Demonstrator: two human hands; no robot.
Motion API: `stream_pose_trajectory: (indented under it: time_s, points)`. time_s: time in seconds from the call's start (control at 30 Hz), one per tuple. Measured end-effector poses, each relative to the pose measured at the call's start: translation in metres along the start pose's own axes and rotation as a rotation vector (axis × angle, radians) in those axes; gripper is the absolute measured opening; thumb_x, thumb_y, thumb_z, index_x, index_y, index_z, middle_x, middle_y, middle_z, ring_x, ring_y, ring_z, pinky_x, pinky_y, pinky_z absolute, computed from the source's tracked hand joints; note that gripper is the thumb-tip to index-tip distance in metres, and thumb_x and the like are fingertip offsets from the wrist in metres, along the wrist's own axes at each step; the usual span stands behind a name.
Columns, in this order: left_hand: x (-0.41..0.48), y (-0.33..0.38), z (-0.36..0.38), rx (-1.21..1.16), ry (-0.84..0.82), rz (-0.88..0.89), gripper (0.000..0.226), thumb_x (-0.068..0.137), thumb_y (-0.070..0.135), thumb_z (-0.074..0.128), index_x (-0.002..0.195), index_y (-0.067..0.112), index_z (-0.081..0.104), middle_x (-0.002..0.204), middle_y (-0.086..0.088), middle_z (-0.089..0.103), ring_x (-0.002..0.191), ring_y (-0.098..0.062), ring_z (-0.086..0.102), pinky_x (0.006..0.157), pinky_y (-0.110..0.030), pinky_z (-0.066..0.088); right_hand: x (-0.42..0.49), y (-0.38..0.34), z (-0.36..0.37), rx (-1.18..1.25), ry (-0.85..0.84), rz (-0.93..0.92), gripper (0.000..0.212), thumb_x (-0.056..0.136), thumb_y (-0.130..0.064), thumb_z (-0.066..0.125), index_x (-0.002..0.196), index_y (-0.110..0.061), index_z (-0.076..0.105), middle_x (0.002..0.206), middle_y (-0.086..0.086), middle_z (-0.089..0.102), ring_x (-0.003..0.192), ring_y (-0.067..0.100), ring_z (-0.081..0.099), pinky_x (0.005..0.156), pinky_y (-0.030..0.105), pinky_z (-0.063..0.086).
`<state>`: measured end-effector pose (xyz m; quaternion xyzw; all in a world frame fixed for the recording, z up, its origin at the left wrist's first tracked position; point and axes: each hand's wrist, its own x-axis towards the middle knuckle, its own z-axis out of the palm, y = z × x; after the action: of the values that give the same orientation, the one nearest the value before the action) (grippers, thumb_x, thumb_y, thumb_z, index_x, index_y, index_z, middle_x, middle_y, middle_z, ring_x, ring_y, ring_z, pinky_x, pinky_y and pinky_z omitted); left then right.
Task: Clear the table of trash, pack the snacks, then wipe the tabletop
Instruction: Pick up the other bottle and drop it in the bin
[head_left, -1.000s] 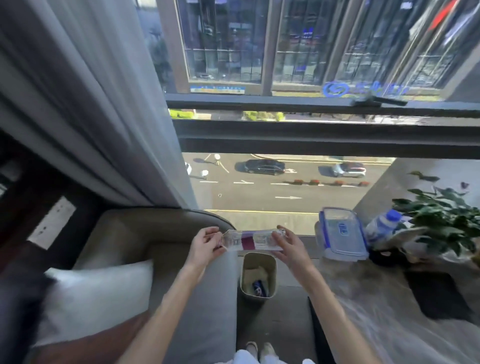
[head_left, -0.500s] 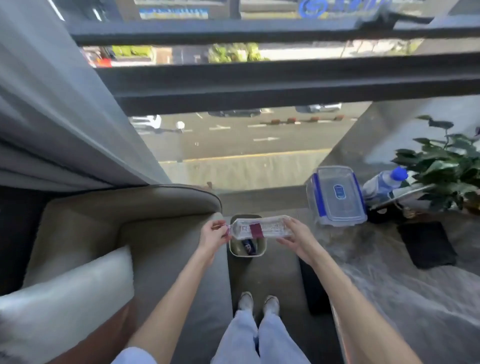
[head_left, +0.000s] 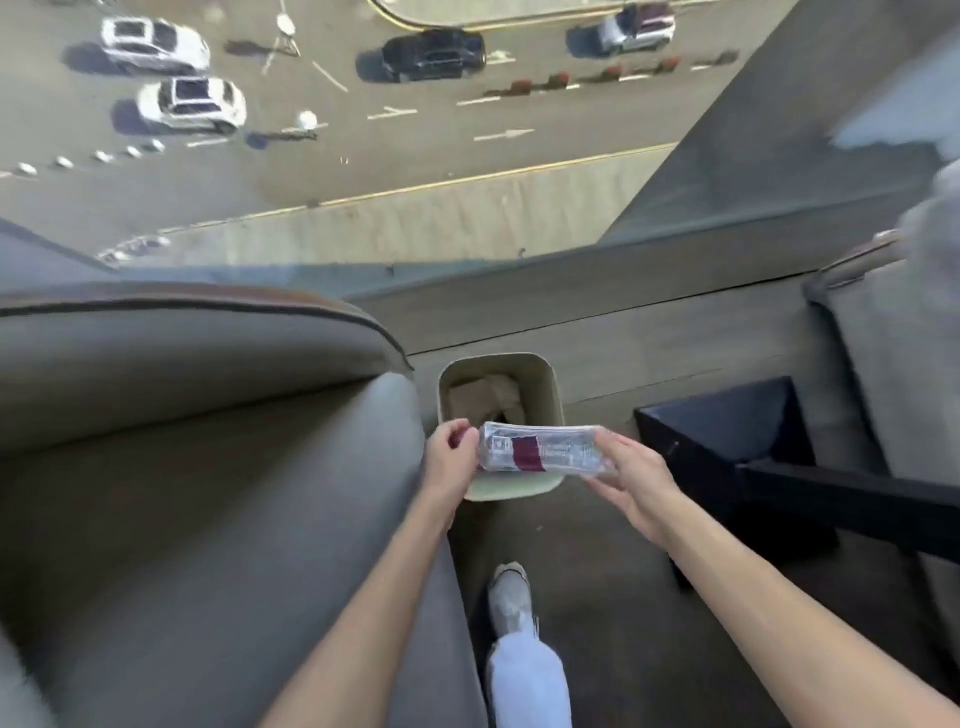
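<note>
Crushed plastic bottle lies sideways right over the trash bin, at its six o'clock rim. Left hand pinches the cap end, right hand cradles the base. Trash-clearing step; next, both hands let go so it drops in.

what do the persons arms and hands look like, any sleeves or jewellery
Both forearms are bare as far as the frame shows, with no sleeve in view. The left hand and the right hand wear no gloves, and no rings, watch or bracelet can be seen. Fingernails look short and plain, though the picture is too soft to be sure.
</note>
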<state>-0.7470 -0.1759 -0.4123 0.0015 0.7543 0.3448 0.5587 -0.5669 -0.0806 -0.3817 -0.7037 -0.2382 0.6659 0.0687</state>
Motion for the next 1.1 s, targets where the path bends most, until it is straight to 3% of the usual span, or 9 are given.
stream_pose_trajectory:
  time_s: [0.1, 0.3, 0.4, 0.5, 0.57, 0.63, 0.8, 1.1]
  points:
    - [0.078, -0.019, 0.015, 0.110, 0.012, 0.074, 0.028, 0.093, 0.015, 0.053, 0.116, 0.011, 0.067, 0.117, -0.010, 0.067, 0.111, -0.025, 0.063, 0.098, -0.044, 0.053, 0.075, 0.023, 0.016, 0.023, -0.006, 0.017, 0.038, 0.100, -0.021, 0.053, 0.134, -0.005, 0.053, 0.120, 0.013, 0.064, 0.102, 0.021, 0.062, 0.108, 0.040, 0.044]
    - [0.178, -0.049, 0.051, 0.274, 0.018, 0.175, 0.035, 0.095, 0.017, 0.042, 0.120, 0.011, 0.065, 0.128, -0.012, 0.058, 0.112, -0.025, 0.060, 0.101, -0.037, 0.050, 0.162, 0.064, 0.018, 0.078, 0.011, -0.051, 0.035, 0.100, -0.020, 0.052, 0.131, -0.005, 0.057, 0.130, 0.014, 0.064, 0.121, 0.022, 0.060, 0.113, 0.035, 0.041]
    - [0.203, -0.063, 0.060, 0.225, 0.103, 0.193, 0.035, 0.095, 0.011, 0.041, 0.119, 0.008, 0.065, 0.128, -0.014, 0.059, 0.115, -0.026, 0.059, 0.104, -0.038, 0.047, 0.176, 0.087, 0.016, -0.060, 0.038, -0.142, 0.045, 0.096, -0.026, 0.059, 0.138, -0.009, 0.052, 0.133, 0.009, 0.062, 0.123, 0.020, 0.058, 0.113, 0.040, 0.041]
    - [0.210, -0.070, 0.066, 0.172, 0.116, 0.192, 0.037, 0.095, 0.014, 0.044, 0.127, 0.011, 0.061, 0.139, -0.012, 0.052, 0.123, -0.022, 0.055, 0.110, -0.037, 0.042, 0.182, 0.099, 0.017, -0.278, 0.060, -0.252, 0.061, 0.095, -0.033, 0.060, 0.149, -0.019, 0.037, 0.150, -0.001, 0.046, 0.136, 0.014, 0.046, 0.117, 0.040, 0.036]
    - [0.204, -0.072, 0.070, 0.244, 0.100, 0.202, 0.043, 0.095, 0.019, 0.044, 0.137, 0.015, 0.053, 0.155, -0.012, 0.033, 0.138, -0.020, 0.042, 0.119, -0.028, 0.026, 0.181, 0.102, 0.019, -0.409, 0.015, -0.290, 0.068, 0.094, -0.035, 0.060, 0.153, -0.028, 0.026, 0.154, -0.010, 0.039, 0.137, 0.005, 0.039, 0.117, 0.031, 0.031]
    - [0.191, -0.071, 0.072, 0.332, 0.092, 0.202, 0.048, 0.095, 0.019, 0.044, 0.143, 0.017, 0.046, 0.161, -0.009, 0.022, 0.143, -0.019, 0.035, 0.114, -0.019, 0.020, 0.177, 0.099, 0.017, -0.522, -0.007, -0.312, 0.070, 0.094, -0.036, 0.058, 0.154, -0.030, 0.022, 0.156, -0.012, 0.036, 0.139, 0.004, 0.037, 0.115, 0.024, 0.027]
    - [0.142, -0.061, 0.062, 0.557, -0.052, 0.214, 0.047, 0.093, 0.013, 0.044, 0.140, 0.014, 0.050, 0.142, -0.007, 0.054, 0.131, -0.023, 0.050, 0.113, -0.035, 0.038, 0.136, 0.068, 0.004, -0.881, 0.049, -0.355, 0.055, 0.096, -0.040, 0.053, 0.147, -0.024, 0.042, 0.151, -0.002, 0.046, 0.139, 0.016, 0.042, 0.110, 0.030, 0.033]
    - [-0.031, -0.023, 0.031, 0.971, -0.060, 0.351, 0.036, 0.093, 0.020, 0.042, 0.125, 0.014, 0.057, 0.128, -0.015, 0.059, 0.119, -0.034, 0.056, 0.099, -0.044, 0.047, -0.024, 0.018, -0.025, -1.286, -0.015, -0.540, 0.053, 0.097, -0.041, 0.051, 0.144, -0.019, 0.044, 0.148, 0.005, 0.047, 0.136, 0.023, 0.045, 0.112, 0.039, 0.038]
